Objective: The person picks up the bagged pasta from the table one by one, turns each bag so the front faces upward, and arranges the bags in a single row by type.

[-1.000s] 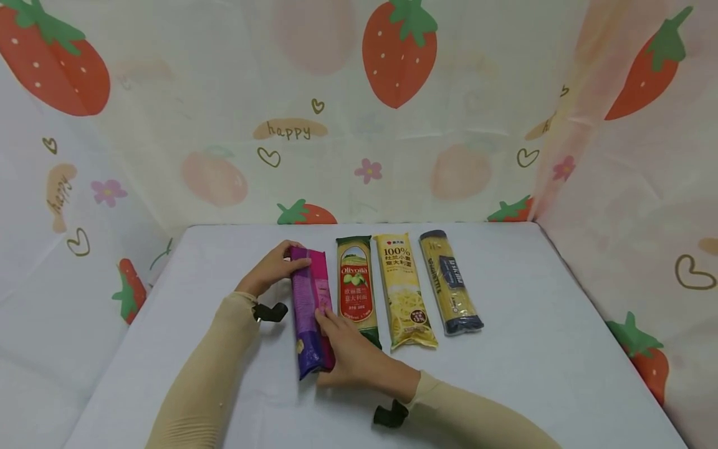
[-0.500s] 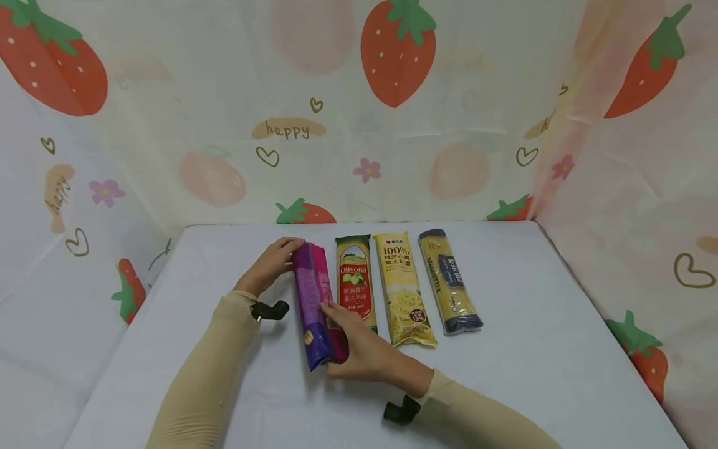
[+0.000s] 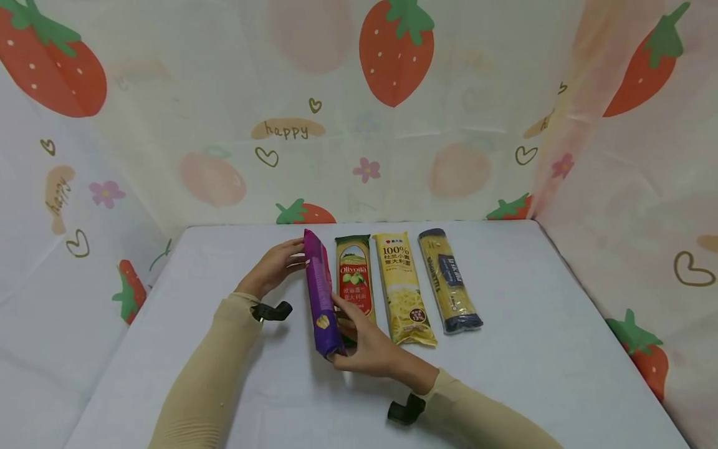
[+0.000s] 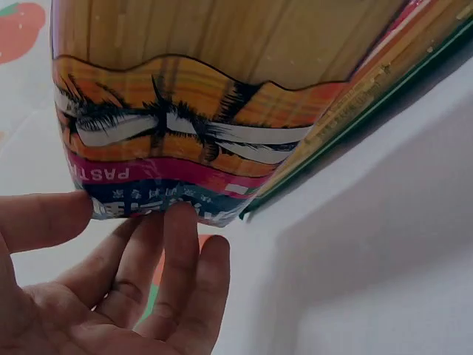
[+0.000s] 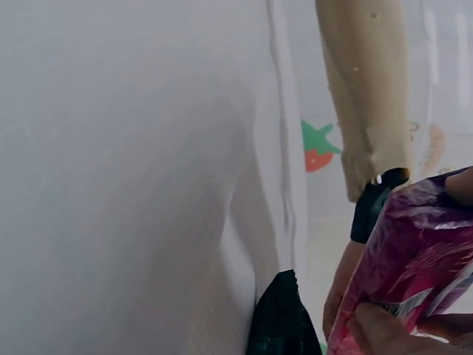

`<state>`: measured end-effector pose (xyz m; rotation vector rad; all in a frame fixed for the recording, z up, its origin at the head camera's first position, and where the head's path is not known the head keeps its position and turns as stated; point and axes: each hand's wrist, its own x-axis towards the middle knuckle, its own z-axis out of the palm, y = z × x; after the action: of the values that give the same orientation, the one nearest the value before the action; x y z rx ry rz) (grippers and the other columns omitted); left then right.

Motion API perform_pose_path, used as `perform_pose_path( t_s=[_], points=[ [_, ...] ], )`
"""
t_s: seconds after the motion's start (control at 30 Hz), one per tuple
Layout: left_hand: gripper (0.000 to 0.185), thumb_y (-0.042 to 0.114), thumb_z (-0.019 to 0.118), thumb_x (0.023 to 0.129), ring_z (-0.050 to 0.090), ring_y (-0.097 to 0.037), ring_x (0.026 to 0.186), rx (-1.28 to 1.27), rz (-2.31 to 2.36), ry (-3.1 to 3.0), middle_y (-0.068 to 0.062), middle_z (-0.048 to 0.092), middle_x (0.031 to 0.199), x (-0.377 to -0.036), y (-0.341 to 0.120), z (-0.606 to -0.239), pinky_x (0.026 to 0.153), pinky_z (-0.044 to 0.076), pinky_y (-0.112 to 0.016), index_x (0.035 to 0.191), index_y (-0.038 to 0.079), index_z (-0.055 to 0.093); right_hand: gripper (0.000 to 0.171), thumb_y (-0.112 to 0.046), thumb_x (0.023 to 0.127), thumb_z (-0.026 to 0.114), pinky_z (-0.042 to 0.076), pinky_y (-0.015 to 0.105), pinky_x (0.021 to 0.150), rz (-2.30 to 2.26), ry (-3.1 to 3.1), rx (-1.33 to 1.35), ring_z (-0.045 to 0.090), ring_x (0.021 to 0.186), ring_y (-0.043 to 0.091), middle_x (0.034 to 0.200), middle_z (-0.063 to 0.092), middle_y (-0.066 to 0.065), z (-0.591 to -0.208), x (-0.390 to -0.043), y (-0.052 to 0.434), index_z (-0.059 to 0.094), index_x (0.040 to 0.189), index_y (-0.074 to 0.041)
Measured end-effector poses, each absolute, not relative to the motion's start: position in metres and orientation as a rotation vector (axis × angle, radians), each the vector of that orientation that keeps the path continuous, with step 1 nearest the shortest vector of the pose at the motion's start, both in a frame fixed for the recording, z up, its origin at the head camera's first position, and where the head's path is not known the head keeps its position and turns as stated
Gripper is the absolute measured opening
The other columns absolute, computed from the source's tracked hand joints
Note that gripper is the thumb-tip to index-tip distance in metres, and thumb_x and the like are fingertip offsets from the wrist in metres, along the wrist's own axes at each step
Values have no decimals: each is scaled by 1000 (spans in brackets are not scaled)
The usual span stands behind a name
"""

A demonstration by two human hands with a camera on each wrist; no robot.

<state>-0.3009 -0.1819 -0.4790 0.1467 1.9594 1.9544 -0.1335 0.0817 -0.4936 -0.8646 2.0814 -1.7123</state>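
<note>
Purple packet (image 3: 321,293) on edge at centre frame, pinched by right hand (image 3: 367,346), steadied by left hand's (image 3: 275,268) relaxed fingertips; lower flat, clear of green packet (image 3: 354,277).

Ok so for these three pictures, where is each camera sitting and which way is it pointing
Head: worn on the head, looking forward and down at the white table and four pasta packets; both sleeved arms, left hand and right hand show.
Left wrist: below the left hand, looking up at the far end of the purple packet; fingers touch it.
Right wrist: low by the right hand, facing across the table; fingertips pinch the packet, with the left forearm beyond.
Shared: all three see the purple packet.
</note>
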Motion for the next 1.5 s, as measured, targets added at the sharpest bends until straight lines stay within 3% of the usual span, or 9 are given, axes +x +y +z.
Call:
perform_pose_path(
  t_s=[0.2,0.4,0.57,0.7,0.83,1.0,1.23,1.5],
  points=[
    [55,17,44,118,46,-35,144,246,1891,1979,-26,40,165,-300,-183,-480,127,32,-53,168,2,31,110,-4,88,78,40,33,121,-1796,2008,-839,43,152,37,168,32,17,-493,-133,83,12,174,-21],
    [61,28,45,118,39,-46,152,262,1814,1895,-25,32,170,-297,-186,-481,127,29,-60,173,22,19,108,6,90,75,44,33,118,-1901,1877,-827,40,152,38,168,29,19,-493,-133,81,12,174,-19],
    [68,26,47,117,42,-52,149,219,1810,1817,-28,33,165,-295,-184,-481,122,38,-62,174,35,10,109,9,89,73,45,31,117,-1951,1828,-836,37,153,39,170,25,20,-494,-134,81,11,174,-18],
    [73,19,48,115,50,-47,142,190,1825,1801,-31,39,158,-294,-182,-481,112,51,-55,173,40,8,108,12,88,71,45,31,117,-2003,1766,-844,35,154,40,170,24,23,-494,-135,80,10,174,-15],
    [75,15,50,114,60,-39,129,176,1846,1808,-30,42,155,-293,-182,-483,100,59,-45,172,40,12,106,12,89,71,44,30,118,-2019,1739,-853,35,155,41,170,24,23,-495,-136,80,11,173,-11],
    [76,14,55,112,68,-28,112,204,1906,1819,-26,46,150,-291,-182,-486,94,59,-42,172,38,16,102,7,91,76,45,32,117,-1958,1837,-863,37,155,40,170,30,21,-493,-137,82,18,173,-12],
    [79,17,63,110,69,-23,108,194,1980,1905,-24,47,150,-291,-183,-486,96,53,-45,172,37,18,101,-1,93,81,49,32,114,-1899,1976,-784,40,154,39,170,34,17,-489,-139,87,20,172,-12],
    [78,21,70,108,66,-23,107,107,2043,2003,-22,39,161,-293,-182,-485,87,57,-34,171,33,25,109,-5,93,85,51,34,112,-1886,2126,-670,47,151,37,170,37,19,-491,-136,90,14,174,-19]
  ],
)
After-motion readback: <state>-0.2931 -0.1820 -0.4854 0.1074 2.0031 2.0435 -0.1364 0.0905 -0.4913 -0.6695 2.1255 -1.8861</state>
